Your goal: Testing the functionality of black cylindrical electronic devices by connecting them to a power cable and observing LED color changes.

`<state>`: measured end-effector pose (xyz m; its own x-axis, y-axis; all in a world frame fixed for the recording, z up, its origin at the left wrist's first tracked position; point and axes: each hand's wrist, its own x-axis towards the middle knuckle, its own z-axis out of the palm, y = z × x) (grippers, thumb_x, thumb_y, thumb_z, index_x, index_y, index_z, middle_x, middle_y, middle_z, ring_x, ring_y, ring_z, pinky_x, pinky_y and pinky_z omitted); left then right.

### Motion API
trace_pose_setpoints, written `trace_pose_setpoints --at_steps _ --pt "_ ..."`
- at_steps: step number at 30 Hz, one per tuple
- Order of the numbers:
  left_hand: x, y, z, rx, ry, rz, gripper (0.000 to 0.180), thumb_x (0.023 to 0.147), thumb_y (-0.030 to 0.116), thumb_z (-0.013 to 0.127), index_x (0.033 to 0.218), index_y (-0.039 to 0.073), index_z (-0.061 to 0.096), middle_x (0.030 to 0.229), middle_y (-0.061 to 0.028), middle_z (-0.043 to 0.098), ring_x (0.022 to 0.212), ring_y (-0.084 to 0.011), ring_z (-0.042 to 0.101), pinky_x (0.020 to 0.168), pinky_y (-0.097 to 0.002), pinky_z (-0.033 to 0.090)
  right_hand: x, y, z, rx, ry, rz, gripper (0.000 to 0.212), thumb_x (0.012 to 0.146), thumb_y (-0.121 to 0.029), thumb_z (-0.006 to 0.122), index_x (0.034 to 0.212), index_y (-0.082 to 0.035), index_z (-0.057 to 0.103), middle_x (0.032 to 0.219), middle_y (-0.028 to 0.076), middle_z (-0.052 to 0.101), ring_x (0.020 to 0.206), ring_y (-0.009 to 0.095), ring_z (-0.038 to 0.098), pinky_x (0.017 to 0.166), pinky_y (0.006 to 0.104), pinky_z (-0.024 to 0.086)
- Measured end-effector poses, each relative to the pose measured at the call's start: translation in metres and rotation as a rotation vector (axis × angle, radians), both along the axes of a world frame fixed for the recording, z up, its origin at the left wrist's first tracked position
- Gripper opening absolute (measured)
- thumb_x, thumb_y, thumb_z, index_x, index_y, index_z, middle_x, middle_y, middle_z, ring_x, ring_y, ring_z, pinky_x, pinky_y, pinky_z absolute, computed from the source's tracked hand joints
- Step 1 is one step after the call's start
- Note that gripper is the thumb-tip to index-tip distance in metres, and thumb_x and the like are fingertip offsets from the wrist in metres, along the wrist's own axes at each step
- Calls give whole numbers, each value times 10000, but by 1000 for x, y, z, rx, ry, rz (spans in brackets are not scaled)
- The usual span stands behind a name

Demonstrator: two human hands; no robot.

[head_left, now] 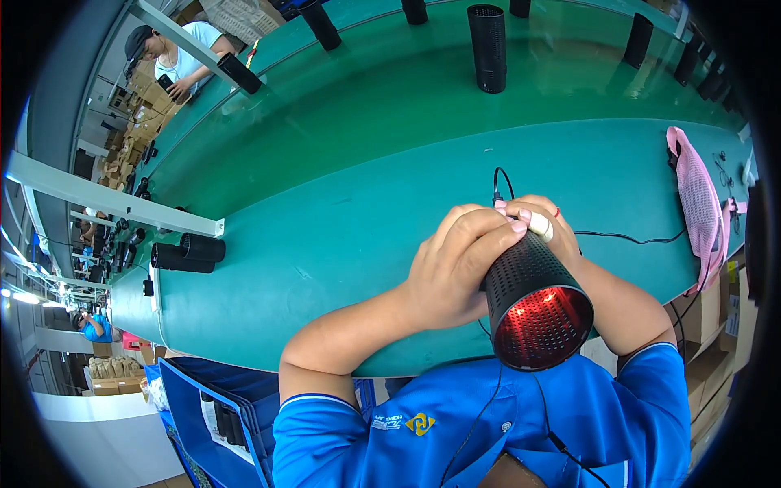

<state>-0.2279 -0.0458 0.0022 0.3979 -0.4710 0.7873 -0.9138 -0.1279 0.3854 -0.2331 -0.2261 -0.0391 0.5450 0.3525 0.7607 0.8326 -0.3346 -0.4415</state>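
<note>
A black perforated cylinder (541,305) is tilted over the near edge of the bench, its open end facing me and glowing red inside. My left hand (457,256) wraps its fingers around the left side of the far end. On the other side my right hand (555,224) closes on the same end, a white wrapping covering one fingertip. A black cable plug (498,195) stands up from that far end, right at my fingers. How the plug sits in the cylinder is hidden by my hands.
Two black cylinders (189,253) lie at the bench's left. Another stands upright (488,49) on the darker green strip beyond, with several more along it. A pink mesh bag (701,207) lies at right. Blue bins (215,415) stand below left. A co-worker (183,61) holds something dark.
</note>
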Motion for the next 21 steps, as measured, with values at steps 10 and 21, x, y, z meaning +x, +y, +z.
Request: trace_pose_setpoints --at_steps 10,21 --pt "0 1 -1 7 -9 10 594 633 41 711 1179 57 477 1113 -113 523 895 -291 533 744 -353 479 0 3 0 24 -44 0 632 675 -46 701 1248 -60 437 1150 125 575 1003 282 565 838 378 468" --pt "0 2 -1 -16 -53 -1 542 646 44 705 1149 53 505 1080 -119 534 857 -283 542 701 -335 486 6 1 -9 25 -118 57 741 654 -51 724 1308 -95 377 1208 131 532 1006 283 557 846 391 462"
